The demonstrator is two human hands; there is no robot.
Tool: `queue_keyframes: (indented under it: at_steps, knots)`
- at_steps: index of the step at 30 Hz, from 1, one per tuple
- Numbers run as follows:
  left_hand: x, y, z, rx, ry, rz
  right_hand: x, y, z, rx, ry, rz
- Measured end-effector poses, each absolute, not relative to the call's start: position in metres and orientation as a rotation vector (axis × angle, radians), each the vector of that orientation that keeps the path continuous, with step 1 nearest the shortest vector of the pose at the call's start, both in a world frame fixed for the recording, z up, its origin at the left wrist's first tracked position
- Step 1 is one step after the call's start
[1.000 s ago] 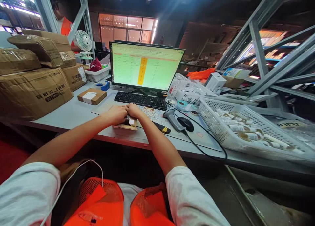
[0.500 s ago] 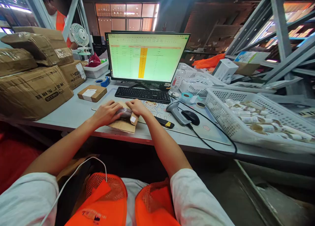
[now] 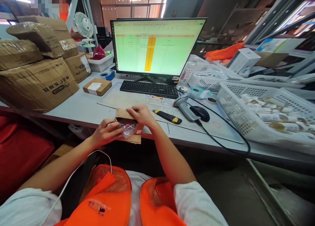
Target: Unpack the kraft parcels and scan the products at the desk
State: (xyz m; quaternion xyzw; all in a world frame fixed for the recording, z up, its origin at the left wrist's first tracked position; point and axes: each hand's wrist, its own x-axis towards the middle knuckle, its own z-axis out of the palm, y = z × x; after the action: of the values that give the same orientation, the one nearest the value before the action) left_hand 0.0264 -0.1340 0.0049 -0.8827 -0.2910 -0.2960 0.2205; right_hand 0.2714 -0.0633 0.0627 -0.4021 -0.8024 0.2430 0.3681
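A small open cardboard box [image 3: 129, 138] is held at the desk's front edge, half over my lap. My left hand [image 3: 106, 133] grips its left side, fingers curled onto a clear plastic packet [image 3: 127, 129] with something pink inside that sits in the box. My right hand [image 3: 141, 115] is closed on the box's raised back flap and right side. Both forearms reach forward from my orange vest.
On the grey desk [image 3: 81, 109] stand a monitor [image 3: 157, 47], a keyboard [image 3: 149, 88], a barcode scanner [image 3: 184, 106], a mouse [image 3: 201, 113], a yellow-black utility knife [image 3: 168, 116] and a small sealed box [image 3: 97, 86]. Big cartons [image 3: 36, 80] are stacked left; a white basket [image 3: 265, 117] of rolls right. A person stands far left.
Both hands have drawn the small box back from the desk mat to the front edge and tilted it up; the plastic packet inside now shows. The camera has dipped lower.
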Motion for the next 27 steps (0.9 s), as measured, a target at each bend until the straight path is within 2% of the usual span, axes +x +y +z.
queue_keyframes:
  at_steps: [3,7,16,21,27]
  knots:
    - [0.040,-0.140,0.001,-2.298,-0.819,-0.875,0.269,-0.065,0.059,-1.023,-2.059,0.631]
    - [0.074,-0.144,0.008,-2.195,-1.071,-0.855,0.269,-0.058,0.057,-1.030,-2.057,0.693]
    - [0.085,-0.095,0.066,-2.538,-1.308,-0.729,0.267,0.002,0.089,-1.300,-2.224,0.737]
    - [0.079,-0.065,0.095,-2.736,-1.369,-0.484,0.264,0.022,0.092,-1.370,-2.248,0.660]
    - [0.110,-0.047,0.125,-2.587,-1.442,-0.248,0.267,0.040,0.088,-1.423,-2.335,0.503]
